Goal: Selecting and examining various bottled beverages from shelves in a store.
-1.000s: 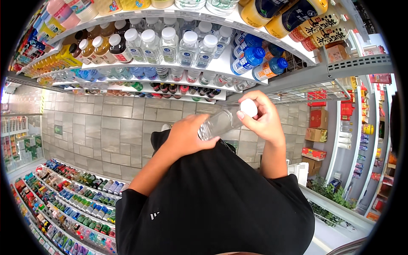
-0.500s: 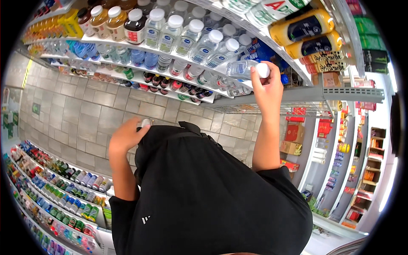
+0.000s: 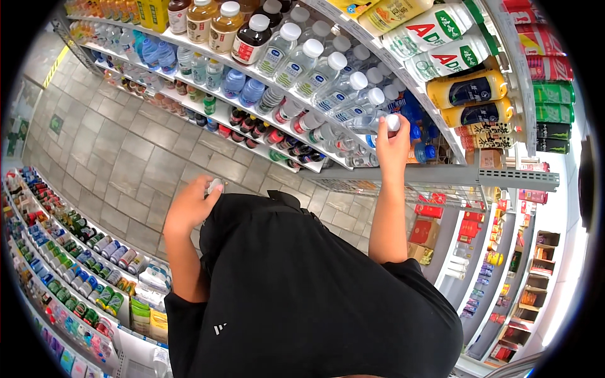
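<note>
My right hand [image 3: 393, 143] is closed around the white cap of a clear plastic bottle [image 3: 365, 123], which tilts over the shelf edge at the right end of a row. Beside it stand several like clear bottles [image 3: 343, 91] with white caps and pale labels. Low in front of my body, my left hand [image 3: 192, 203] is closed on a small white round thing [image 3: 215, 185], perhaps a bottle cap; whatever lies below it is hidden by my fingers and the black shirt.
Brown and amber drinks [image 3: 225, 28] fill the shelf's left part. White green-labelled bottles [image 3: 435, 31] and yellow cans [image 3: 469, 88] sit higher right. A grey perforated metal beam [image 3: 517, 179] juts out below right. Behind the tiled floor [image 3: 120, 151], canned drinks [image 3: 94, 290] line another shelf.
The shelf has shifted lower and rightward in view. My right hand, still on the bottle's cap, appears slightly lower. My left hand has barely moved.
</note>
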A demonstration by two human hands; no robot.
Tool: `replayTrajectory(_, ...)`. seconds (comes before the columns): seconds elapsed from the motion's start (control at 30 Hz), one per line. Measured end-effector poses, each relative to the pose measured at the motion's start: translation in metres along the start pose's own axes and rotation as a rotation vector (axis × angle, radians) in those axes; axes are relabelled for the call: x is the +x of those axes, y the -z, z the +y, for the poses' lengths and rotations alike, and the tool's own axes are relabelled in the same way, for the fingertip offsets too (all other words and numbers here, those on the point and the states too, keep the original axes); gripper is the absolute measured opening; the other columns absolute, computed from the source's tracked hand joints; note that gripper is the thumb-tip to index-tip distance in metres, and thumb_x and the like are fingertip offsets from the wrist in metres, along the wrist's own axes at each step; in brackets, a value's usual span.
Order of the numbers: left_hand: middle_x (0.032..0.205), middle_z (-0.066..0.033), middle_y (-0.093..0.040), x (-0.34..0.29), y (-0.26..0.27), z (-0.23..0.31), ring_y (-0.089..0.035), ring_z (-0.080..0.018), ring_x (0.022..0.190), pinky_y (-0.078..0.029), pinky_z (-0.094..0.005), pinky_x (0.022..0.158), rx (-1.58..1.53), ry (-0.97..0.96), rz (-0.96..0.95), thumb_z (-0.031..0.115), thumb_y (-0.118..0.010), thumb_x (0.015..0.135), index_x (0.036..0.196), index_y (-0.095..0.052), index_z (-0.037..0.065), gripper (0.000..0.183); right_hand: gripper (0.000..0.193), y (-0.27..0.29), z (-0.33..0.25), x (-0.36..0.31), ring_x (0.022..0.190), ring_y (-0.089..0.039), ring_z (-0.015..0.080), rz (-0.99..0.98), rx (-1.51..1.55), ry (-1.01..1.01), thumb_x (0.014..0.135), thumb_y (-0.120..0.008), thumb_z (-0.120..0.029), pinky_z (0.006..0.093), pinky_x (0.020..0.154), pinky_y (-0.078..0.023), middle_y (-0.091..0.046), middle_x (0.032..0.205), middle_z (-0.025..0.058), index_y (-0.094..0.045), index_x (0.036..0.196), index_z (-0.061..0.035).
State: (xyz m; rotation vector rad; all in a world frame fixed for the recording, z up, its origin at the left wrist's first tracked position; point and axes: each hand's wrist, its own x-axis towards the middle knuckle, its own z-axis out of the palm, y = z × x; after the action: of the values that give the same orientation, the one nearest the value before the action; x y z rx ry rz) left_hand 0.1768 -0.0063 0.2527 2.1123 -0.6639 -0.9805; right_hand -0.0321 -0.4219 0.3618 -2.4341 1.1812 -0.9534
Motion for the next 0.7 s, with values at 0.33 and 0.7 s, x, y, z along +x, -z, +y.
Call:
replayTrajectory(0.33,0.124,-0.0272,-0.068,-0.026,0.007,-0.018,-0.066,-0.0409,0.119,-0.052,-0.0435,0.101,0.027,0.033,-0.008,0.042,-0.065,0.101,0.126,-0.065,-0.003,0.051,0.050,-0.015,0.003,0.021,0.092,-0.066,0.0340,-0.004,-0.096,-0.062,0.097,-0.071,-0.027,0.0422,0.084,-0.053,-0.067,0.113,0.0260,-0.057,0.133,0.0049)
replayTrajectory(0.7,0.124,-0.0204,-0.071,-0.043,0.082,-0.011,-0.069,-0.0381,0.114,-0.052,-0.0460,0.100,-0.413,-0.255,-0.349,0.039,-0.061,0.104,0.132,-0.063,0.003,0.046,0.070,-0.009,-0.041,-0.020,0.077,-0.058,0.0188,0.071,-0.038,-0.222,0.097,-0.072,-0.025,0.0348,0.075,-0.050,-0.058,0.082,0.0072,-0.037,0.148,0.0076)
